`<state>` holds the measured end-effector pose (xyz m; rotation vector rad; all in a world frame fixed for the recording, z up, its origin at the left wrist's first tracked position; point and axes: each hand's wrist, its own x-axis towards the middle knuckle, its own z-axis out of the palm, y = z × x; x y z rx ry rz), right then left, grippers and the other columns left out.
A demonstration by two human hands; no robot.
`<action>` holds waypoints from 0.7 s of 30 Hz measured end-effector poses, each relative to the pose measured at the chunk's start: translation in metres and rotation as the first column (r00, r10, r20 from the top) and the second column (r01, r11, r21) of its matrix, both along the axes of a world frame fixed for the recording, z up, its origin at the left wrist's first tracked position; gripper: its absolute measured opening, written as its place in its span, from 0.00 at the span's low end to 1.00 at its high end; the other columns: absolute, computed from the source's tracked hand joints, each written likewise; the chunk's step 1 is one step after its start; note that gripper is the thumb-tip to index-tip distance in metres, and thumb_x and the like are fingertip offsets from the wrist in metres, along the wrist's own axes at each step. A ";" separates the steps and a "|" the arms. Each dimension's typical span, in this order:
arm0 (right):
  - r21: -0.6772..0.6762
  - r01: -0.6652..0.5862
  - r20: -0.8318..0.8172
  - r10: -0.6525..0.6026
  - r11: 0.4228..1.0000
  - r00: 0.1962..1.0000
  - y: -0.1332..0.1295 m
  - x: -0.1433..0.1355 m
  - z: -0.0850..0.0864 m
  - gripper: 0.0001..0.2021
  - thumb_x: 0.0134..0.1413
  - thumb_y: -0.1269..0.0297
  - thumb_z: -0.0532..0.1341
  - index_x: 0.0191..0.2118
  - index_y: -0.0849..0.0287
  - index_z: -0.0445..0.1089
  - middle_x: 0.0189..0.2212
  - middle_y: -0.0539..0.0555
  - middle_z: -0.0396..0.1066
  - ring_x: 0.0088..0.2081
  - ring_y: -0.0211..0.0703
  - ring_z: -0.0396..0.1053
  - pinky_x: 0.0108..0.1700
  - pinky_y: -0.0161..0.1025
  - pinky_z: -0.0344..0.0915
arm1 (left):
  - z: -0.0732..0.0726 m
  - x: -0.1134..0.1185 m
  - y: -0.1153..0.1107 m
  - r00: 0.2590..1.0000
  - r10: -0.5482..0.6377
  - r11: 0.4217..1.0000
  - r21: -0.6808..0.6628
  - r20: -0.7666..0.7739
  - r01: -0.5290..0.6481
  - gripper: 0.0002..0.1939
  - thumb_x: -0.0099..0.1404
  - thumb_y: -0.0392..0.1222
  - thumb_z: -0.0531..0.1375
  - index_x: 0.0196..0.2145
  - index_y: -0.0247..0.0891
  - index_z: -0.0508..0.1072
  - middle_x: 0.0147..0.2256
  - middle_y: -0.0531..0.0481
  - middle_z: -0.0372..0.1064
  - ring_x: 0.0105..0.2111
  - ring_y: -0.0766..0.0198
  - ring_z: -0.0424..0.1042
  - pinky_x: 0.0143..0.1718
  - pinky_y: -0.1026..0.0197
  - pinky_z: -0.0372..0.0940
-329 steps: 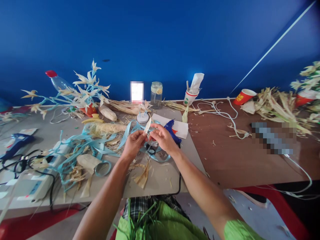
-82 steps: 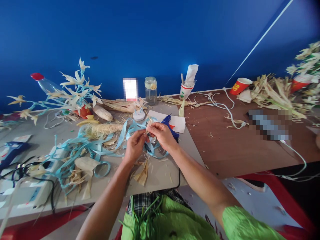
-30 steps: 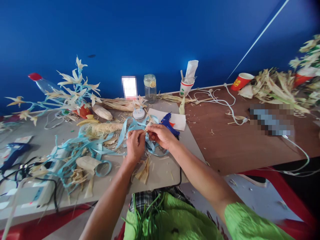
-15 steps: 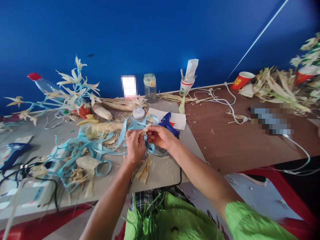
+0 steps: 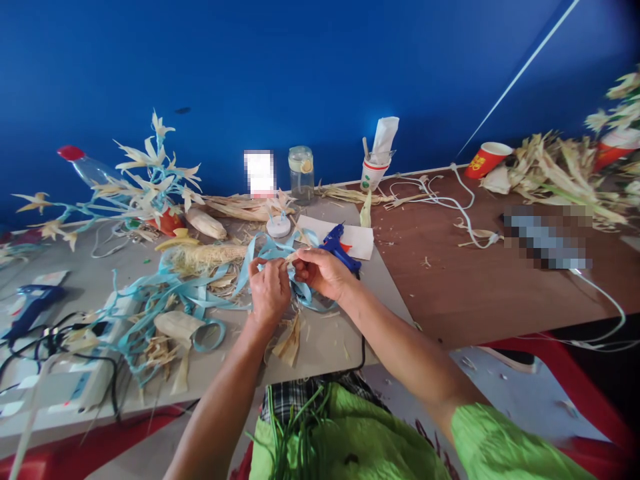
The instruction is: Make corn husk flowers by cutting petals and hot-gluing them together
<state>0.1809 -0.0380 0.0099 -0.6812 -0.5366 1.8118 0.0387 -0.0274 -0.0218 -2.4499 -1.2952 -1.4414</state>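
Observation:
Above the grey table, my left hand (image 5: 270, 288) and my right hand (image 5: 320, 272) meet, both with fingers pinched. Between their fingertips is a small pale piece of corn husk (image 5: 291, 257), mostly covered by the fingers. Light blue ribbon (image 5: 245, 270) lies in loops under and beside the hands. Just beyond my right hand, a blue glue gun (image 5: 338, 248) rests partly on a white card (image 5: 361, 241). A dry husk scrap (image 5: 289, 341) lies on the table below my hands.
To the left stand husk flowers on blue stems (image 5: 155, 167), a second glue gun (image 5: 33, 303) and a power strip (image 5: 95, 380) with tangled cords. At the back are a glass jar (image 5: 301, 180) and a paper cup (image 5: 374, 172). A phone (image 5: 545, 237) and husk pile (image 5: 560, 177) lie right.
My fingers have shifted slightly around the husk piece, with the left hand a little more closed over it. The table things stay in place; the view has moved slightly.

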 end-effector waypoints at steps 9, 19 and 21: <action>0.008 0.017 0.010 -0.017 1.000 1.000 0.000 0.001 0.001 0.13 0.39 0.58 0.70 0.23 0.62 0.68 0.19 0.46 0.63 0.21 0.31 0.57 0.24 0.32 0.53 | 0.001 0.000 -0.002 0.997 -0.006 0.999 -0.032 0.074 0.009 0.07 0.66 0.36 0.51 0.34 0.40 0.68 0.24 0.53 0.69 0.24 0.65 0.67 0.52 0.50 0.55; 0.002 -0.026 0.054 0.026 1.000 0.998 -0.001 0.000 0.004 0.31 0.48 0.34 0.54 0.24 0.62 0.72 0.19 0.50 0.64 0.21 0.34 0.58 0.27 0.34 0.57 | -0.005 0.001 -0.003 0.960 0.121 0.974 -0.217 0.254 -0.066 0.09 0.68 0.43 0.51 0.40 0.38 0.68 0.29 0.50 0.68 0.32 0.62 0.67 0.38 0.58 0.62; 0.015 -0.013 0.068 0.012 1.000 0.998 -0.002 -0.002 0.002 0.28 0.47 0.37 0.58 0.24 0.62 0.71 0.19 0.50 0.64 0.22 0.34 0.58 0.26 0.34 0.57 | -0.007 0.001 -0.003 0.949 0.127 0.965 -0.257 0.288 -0.051 0.10 0.68 0.43 0.51 0.41 0.38 0.68 0.29 0.50 0.67 0.32 0.63 0.67 0.37 0.59 0.62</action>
